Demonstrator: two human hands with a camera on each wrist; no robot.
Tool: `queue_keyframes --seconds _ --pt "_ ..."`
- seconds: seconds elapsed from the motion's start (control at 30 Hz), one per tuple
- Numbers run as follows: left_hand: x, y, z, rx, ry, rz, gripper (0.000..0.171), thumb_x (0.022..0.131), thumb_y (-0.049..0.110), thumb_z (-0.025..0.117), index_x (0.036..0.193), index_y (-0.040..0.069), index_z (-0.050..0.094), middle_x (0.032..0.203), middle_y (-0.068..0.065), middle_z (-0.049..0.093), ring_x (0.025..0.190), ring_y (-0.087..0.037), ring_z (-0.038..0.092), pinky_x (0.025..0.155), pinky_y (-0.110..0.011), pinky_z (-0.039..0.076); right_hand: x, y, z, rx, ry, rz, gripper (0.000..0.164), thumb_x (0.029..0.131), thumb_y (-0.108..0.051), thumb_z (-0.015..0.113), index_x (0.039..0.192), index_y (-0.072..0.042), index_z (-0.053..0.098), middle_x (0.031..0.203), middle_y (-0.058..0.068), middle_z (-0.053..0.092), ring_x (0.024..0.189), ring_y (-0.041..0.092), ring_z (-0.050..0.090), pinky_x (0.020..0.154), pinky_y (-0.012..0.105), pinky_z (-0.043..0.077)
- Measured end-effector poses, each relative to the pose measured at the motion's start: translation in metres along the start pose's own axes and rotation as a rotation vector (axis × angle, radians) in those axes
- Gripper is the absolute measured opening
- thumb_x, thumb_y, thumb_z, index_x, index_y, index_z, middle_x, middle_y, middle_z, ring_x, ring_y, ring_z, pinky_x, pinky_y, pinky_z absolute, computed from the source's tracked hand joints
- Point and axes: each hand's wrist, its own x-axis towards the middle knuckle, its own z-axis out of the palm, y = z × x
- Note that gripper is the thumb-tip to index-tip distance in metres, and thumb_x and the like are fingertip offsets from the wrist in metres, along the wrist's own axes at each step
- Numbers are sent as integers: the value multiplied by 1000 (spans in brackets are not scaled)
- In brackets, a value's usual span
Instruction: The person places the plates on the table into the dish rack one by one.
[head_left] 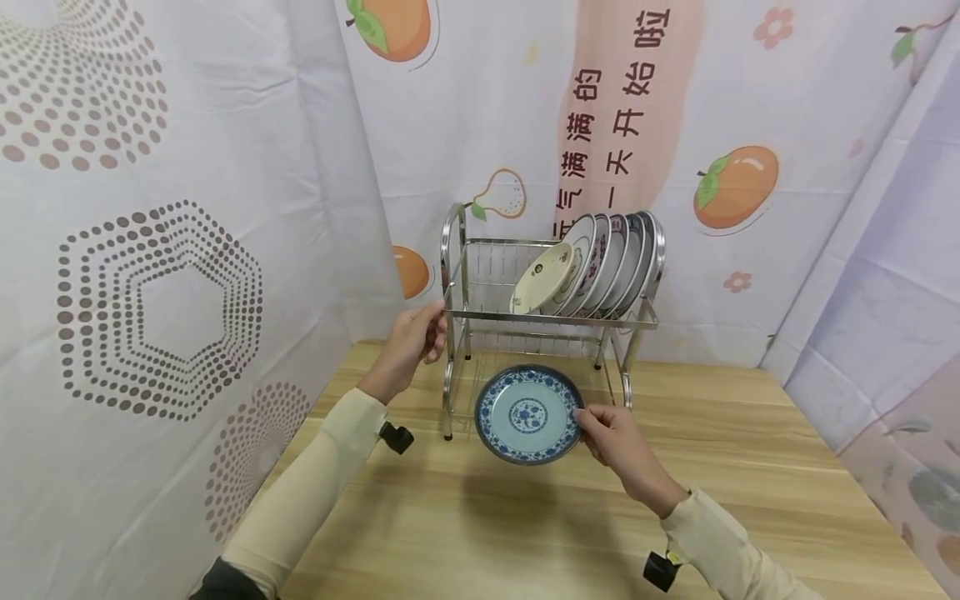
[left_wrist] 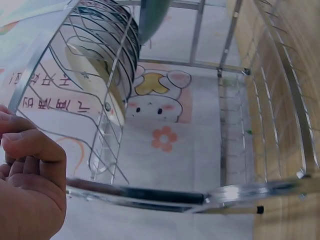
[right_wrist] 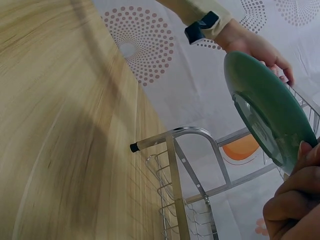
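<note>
My right hand [head_left: 615,437] pinches the right rim of a blue-and-white patterned plate [head_left: 528,414], held up above the table in front of the dish rack [head_left: 555,317]. Its green underside shows in the right wrist view, where the plate [right_wrist: 265,105] is tilted. At the rack's upper left front corner, my left hand [head_left: 408,346] grips the metal rail with thumb and curled fingers. A small cream plate [head_left: 543,277] leans at the left end of a row of several white plates [head_left: 596,258], which stand on edge on the right of the upper tier.
The two-tier metal rack stands on a wooden table [head_left: 720,467] close to the back curtain [head_left: 487,108]. Its lower tier [left_wrist: 240,130] has wire shelving. Another printed curtain [head_left: 165,317] hangs along the left side, and one more [head_left: 892,333] on the right.
</note>
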Motion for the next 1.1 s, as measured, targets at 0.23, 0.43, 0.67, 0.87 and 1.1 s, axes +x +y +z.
queue_keyframes --seconds 0.23,0.43,0.67,0.87,1.1 --pt "5 1 1 -74 23 -33 39 107 33 54 77 8 56 60 -1 51 45 -9 42 42 -22 36 -1 -3 0 -4 6 8 42 108 -22 55 72 -3 47 58 -1 38 50 10 32 49 22 28" --pt "6 1 -3 -60 24 -31 41 106 31 56 72 8 54 56 0 50 43 -9 41 41 -22 35 -1 -8 2 -2 0 -5 42 108 -21 55 71 -2 47 56 -2 37 49 9 31 49 21 28" --pt "8 -1 -2 -83 8 -3 42 106 29 55 70 8 53 54 0 49 41 -9 40 40 -22 34 -1 -24 -1 -9 20 -79 43 107 -16 55 71 5 44 55 -3 35 47 8 30 46 22 26" --pt "10 -1 1 -115 6 31 41 107 27 55 70 8 53 54 0 48 41 -9 38 40 -21 33 0 -44 -7 -30 19 -109 43 107 -16 55 70 4 43 55 -3 37 49 7 31 46 22 26" --pt "10 -5 2 -127 -3 34 41 106 28 54 70 9 52 54 1 48 40 -9 39 40 -21 32 3 -64 -13 -26 39 -206 44 107 -14 54 68 4 41 53 -4 35 47 7 30 42 27 23"
